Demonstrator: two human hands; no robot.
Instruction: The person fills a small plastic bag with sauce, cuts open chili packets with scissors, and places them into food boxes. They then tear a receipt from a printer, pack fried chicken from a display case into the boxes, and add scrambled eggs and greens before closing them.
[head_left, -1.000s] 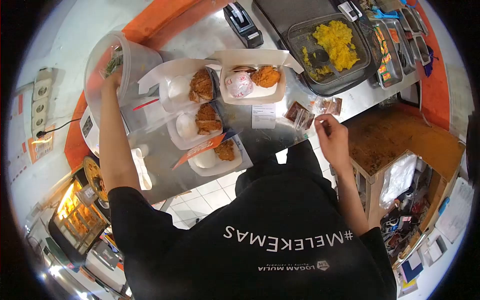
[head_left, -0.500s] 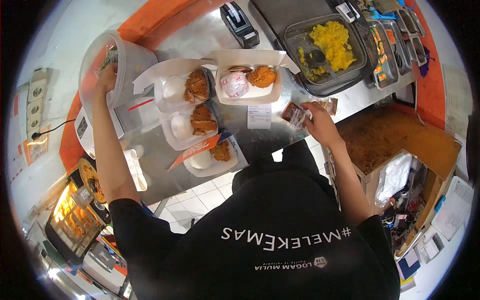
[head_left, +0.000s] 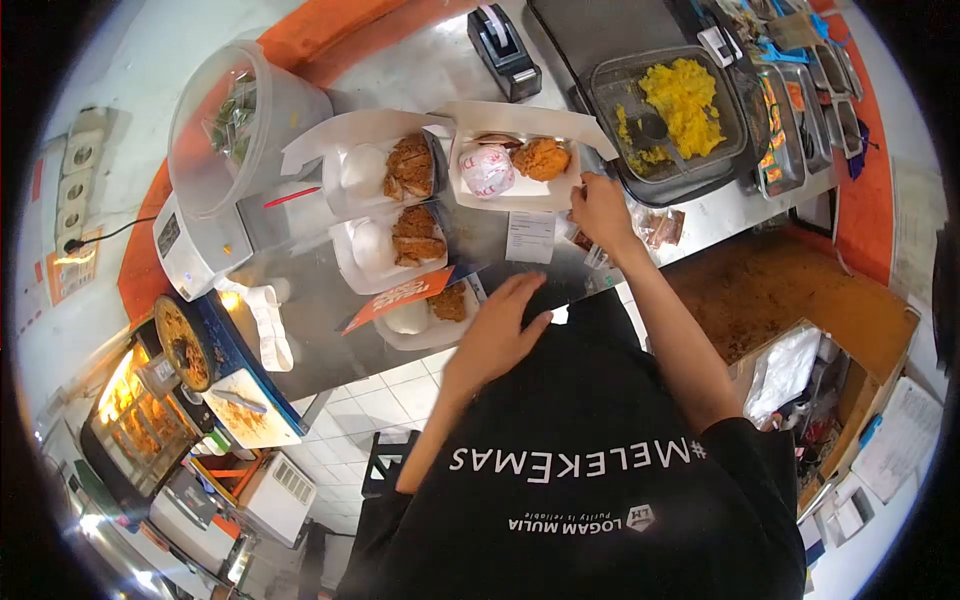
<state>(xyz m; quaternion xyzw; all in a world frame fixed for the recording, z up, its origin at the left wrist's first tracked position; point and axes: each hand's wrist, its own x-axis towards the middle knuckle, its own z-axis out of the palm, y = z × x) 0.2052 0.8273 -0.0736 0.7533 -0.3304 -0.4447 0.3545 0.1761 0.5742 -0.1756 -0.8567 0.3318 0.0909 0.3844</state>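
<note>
My right hand (head_left: 603, 213) has its fingers closed at the right front corner of an open white paper meal box (head_left: 515, 200), apparently pinching its wall. Inside this box are a paper-wrapped ball (head_left: 487, 171), a piece of fried chicken (head_left: 541, 158) and a flat brownish packet at the back. A printed receipt (head_left: 530, 236) lies just in front of the box. My left hand (head_left: 497, 335) hovers by the counter's front edge, fingers stretched and thumb apart, holding nothing visible. Small sauce sachets (head_left: 662, 228) lie beside my right wrist, and my forearm partly hides others.
Several other open boxes with rice and chicken (head_left: 372, 245) stand to the left, one partly under an orange card (head_left: 400, 298). Behind them is a clear plastic tub (head_left: 225, 130). A tape dispenser (head_left: 505, 55) and a tray of yellow food (head_left: 680, 100) sit at the back.
My left hand has come out of the tub and moved right and down to the counter's front edge. My right hand has left the sachets and moved to the box's corner.
</note>
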